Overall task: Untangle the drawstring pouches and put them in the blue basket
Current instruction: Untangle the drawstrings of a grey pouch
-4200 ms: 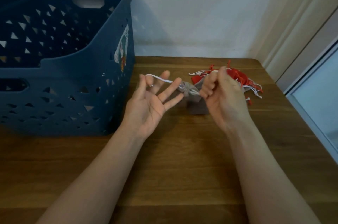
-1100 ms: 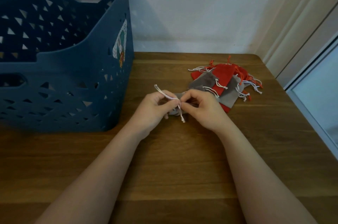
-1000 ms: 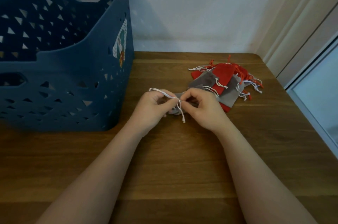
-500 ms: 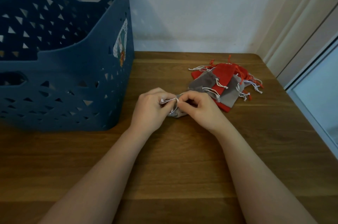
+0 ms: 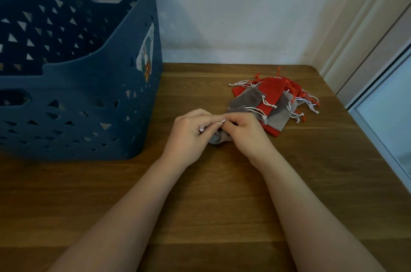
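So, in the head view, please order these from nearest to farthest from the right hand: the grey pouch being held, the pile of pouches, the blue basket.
From the right hand:
1. The grey pouch: in its fingers, shared with the left hand.
2. The pile of pouches: just beyond, slightly right.
3. The blue basket: far left, past the left hand.

From my feed, the grey pouch (image 5: 215, 138) is mostly hidden between the left hand (image 5: 191, 132) and right hand (image 5: 244, 132), its white cord barely discernible. The blue basket (image 5: 93, 102) runs off the left edge; its floor is unseen.
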{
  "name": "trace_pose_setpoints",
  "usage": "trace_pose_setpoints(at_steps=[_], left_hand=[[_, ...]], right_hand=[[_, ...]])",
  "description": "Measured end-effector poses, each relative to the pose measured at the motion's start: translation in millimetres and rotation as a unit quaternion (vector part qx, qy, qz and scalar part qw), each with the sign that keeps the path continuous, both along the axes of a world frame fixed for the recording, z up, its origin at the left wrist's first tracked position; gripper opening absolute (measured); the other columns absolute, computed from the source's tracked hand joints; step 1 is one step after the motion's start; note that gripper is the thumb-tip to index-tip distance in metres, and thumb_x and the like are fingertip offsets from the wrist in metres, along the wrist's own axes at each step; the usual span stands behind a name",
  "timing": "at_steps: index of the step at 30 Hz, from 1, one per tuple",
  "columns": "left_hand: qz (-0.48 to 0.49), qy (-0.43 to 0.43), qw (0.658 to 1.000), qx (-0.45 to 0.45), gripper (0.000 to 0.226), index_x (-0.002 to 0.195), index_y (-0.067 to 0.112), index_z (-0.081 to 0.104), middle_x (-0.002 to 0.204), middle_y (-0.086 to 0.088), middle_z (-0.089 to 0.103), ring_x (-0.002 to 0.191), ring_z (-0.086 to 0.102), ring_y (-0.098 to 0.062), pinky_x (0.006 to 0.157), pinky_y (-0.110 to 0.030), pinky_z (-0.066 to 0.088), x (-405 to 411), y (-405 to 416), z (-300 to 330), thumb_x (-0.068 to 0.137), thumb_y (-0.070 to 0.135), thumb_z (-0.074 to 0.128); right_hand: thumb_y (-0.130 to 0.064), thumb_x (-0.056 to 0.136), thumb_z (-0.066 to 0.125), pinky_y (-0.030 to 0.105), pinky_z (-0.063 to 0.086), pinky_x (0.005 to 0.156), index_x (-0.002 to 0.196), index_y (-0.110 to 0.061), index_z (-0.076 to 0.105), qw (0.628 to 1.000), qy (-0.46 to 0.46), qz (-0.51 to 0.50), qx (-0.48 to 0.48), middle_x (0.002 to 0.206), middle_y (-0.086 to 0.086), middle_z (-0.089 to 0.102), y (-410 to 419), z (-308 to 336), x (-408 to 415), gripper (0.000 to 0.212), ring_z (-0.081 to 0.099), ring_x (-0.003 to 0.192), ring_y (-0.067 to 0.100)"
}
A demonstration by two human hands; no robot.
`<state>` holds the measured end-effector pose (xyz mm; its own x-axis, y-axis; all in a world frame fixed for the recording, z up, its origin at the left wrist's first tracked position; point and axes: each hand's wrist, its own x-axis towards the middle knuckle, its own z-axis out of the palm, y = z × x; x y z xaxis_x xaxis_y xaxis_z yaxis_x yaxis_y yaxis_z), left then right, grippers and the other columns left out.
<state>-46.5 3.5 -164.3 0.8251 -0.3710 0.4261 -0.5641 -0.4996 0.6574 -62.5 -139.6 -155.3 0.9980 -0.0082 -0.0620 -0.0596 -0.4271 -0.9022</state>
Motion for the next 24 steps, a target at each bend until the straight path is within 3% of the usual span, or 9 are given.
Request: trace_pose_setpoints(at_steps=[4, 8, 10, 13, 16, 20, 24], left_hand=[[0.011, -0.03, 0.999, -0.003, 0.025, 0.107, 0.018, 0.069, 0.097, 0.008, 0.063, 0.089, 0.057, 0.001, 0.083, -0.005, 0.043, 0.5, -1.0, -0.9, 0.084, 0.009, 0.066], [0.017, -0.047, 0.999, -0.022, 0.025, 0.104, 0.015, 0.07, 0.103, 0.003, 0.069, 0.101, 0.057, 0.003, 0.088, -0.003, 0.041, 1.3, -1.9, -3.5, 0.081, 0.006, 0.069], [0.022, -0.026, 0.999, -0.039, 0.026, 0.104, 0.017, 0.07, 0.105, 0.007, 0.068, 0.103, 0.056, 0.005, 0.089, -0.004, 0.041, -0.1, -2.8, -3.2, 0.08, 0.006, 0.069], [0.029, -0.001, 0.998, -0.048, 0.027, 0.105, 0.021, 0.067, 0.105, 0.016, 0.061, 0.105, 0.052, 0.009, 0.089, -0.001, 0.038, -2.2, -3.1, -1.3, 0.082, 0.008, 0.067], [0.017, -0.007, 0.999, -0.035, 0.023, 0.103, 0.019, 0.069, 0.105, 0.015, 0.061, 0.101, 0.056, 0.007, 0.089, -0.002, 0.039, -1.1, -2.4, -0.6, 0.082, 0.01, 0.067], [0.04, 0.025, 0.999, -0.028, 0.02, 0.105, 0.023, 0.065, 0.1, 0.018, 0.059, 0.087, 0.051, 0.018, 0.082, 0.001, 0.039, -0.7, -1.9, 4.5, 0.088, 0.014, 0.06], [0.09, 0.068, 0.992, 0.062, 0.017, 0.085, 0.025, 0.054, 0.083, 0.012, 0.051, 0.076, 0.05, -0.001, 0.067, -0.014, 0.042, 0.3, -2.7, 9.7, 0.097, 0.023, 0.043]], right_hand=[[-0.01, 0.095, 0.048, 0.015, 0.045, 0.062, 0.091, -0.018, 0.068, 0.991, 0.045, -0.038, 0.12, 0.086, -0.001, 0.065, 2.0, 3.9, -1.3, 0.022, 0.058, 0.078, 0.005], [-0.003, 0.088, 0.05, 0.021, 0.043, 0.065, 0.083, -0.012, 0.065, 0.973, 0.057, -0.089, 0.206, 0.079, 0.0, 0.06, 2.4, 4.4, 1.2, 0.018, 0.056, 0.076, 0.01], [-0.003, 0.088, 0.048, 0.024, 0.043, 0.068, 0.079, -0.011, 0.062, 0.97, 0.057, -0.094, 0.216, 0.078, 0.003, 0.059, 3.0, 4.2, 1.9, 0.019, 0.056, 0.078, 0.013], [-0.018, 0.092, 0.052, 0.025, 0.044, 0.077, 0.087, -0.015, 0.067, 0.98, 0.041, -0.069, 0.18, 0.093, 0.004, 0.066, 3.6, 2.6, 0.9, 0.016, 0.06, 0.093, 0.015], [-0.025, 0.092, 0.055, 0.032, 0.048, 0.083, 0.09, -0.013, 0.07, 0.98, 0.034, -0.077, 0.178, 0.093, 0.007, 0.068, 0.3, -1.8, 0.5, 0.019, 0.063, 0.093, 0.019], [-0.021, 0.095, 0.051, 0.034, 0.049, 0.086, 0.087, -0.016, 0.068, 0.937, 0.021, -0.14, 0.318, 0.086, 0.002, 0.066, -1.9, -0.9, 3.9, 0.019, 0.062, 0.088, 0.017], [-0.022, 0.099, 0.041, 0.029, 0.05, 0.082, 0.088, -0.013, 0.064, 0.909, 0.014, -0.125, 0.397, 0.077, -0.001, 0.068, -2.4, 6.0, 3.1, 0.026, 0.066, 0.086, 0.014]])
